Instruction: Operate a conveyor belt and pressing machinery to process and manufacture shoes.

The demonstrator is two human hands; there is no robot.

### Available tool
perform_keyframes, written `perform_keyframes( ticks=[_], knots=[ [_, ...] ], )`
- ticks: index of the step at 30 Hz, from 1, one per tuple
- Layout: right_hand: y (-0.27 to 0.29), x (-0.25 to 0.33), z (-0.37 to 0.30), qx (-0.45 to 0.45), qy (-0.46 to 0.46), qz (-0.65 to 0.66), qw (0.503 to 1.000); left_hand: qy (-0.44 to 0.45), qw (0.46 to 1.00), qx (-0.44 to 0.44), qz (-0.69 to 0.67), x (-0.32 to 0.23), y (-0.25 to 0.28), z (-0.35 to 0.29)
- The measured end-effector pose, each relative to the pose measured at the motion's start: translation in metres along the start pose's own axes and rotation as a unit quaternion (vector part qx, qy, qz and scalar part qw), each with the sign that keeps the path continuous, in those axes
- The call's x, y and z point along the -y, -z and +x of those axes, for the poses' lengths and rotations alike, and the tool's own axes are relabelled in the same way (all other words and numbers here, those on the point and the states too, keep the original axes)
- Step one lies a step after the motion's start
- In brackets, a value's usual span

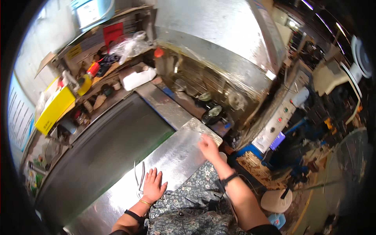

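Observation:
My left hand (154, 186) lies flat on a shiny metal work surface (176, 150), fingers stretched out, with nothing in it. Right beside its fingertips are thin dark strips (137, 174), like cords or bands, with a pale end near the thumb side of the wrist. Farther right, my right hand (208, 148) is held over the far right corner of the metal surface with its fingers curled in. Whatever those fingers may hold is too small or blurred to make out. A wide dark belt-like bed (105, 145) runs along the far side of the metal surface.
Behind the dark bed stands a cluttered shelf with a yellow box (55, 107) and a white container (137, 76). A big metal hood (211, 27) hangs over the back. To the right are a control panel with buttons (280, 117), a purple box (277, 141) and a plastic jug (276, 200).

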State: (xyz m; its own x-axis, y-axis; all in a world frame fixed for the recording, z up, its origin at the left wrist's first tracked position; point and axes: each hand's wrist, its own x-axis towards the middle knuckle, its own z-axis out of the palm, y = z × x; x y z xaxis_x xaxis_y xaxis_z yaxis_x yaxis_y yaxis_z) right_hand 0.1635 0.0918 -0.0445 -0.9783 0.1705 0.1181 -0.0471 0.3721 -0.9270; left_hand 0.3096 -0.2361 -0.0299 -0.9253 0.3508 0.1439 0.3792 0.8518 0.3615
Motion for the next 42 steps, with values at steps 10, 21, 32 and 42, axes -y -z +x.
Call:
perform_keyframes(
  ticks=[10, 21, 32, 42],
  knots=[
    [-0.004, 0.074, -0.182, 0.148, 0.256, -0.218, 0.93, -0.008, 0.997, -0.048, -0.051, 0.005, -0.003, 0.006],
    [-0.007, 0.063, -0.188, 0.12, 0.285, -0.177, 0.934, 0.244, 0.945, -0.219, -0.015, 0.118, 0.1, -0.089],
    [-0.014, 0.066, -0.186, 0.127, 0.288, -0.202, 0.928, 0.764, 0.531, -0.366, -0.021, 0.316, 0.149, -0.212],
    [-0.026, 0.073, -0.186, 0.116, 0.261, -0.231, 0.93, 0.799, 0.467, -0.373, -0.067, 0.374, 0.168, -0.25]
  ],
)
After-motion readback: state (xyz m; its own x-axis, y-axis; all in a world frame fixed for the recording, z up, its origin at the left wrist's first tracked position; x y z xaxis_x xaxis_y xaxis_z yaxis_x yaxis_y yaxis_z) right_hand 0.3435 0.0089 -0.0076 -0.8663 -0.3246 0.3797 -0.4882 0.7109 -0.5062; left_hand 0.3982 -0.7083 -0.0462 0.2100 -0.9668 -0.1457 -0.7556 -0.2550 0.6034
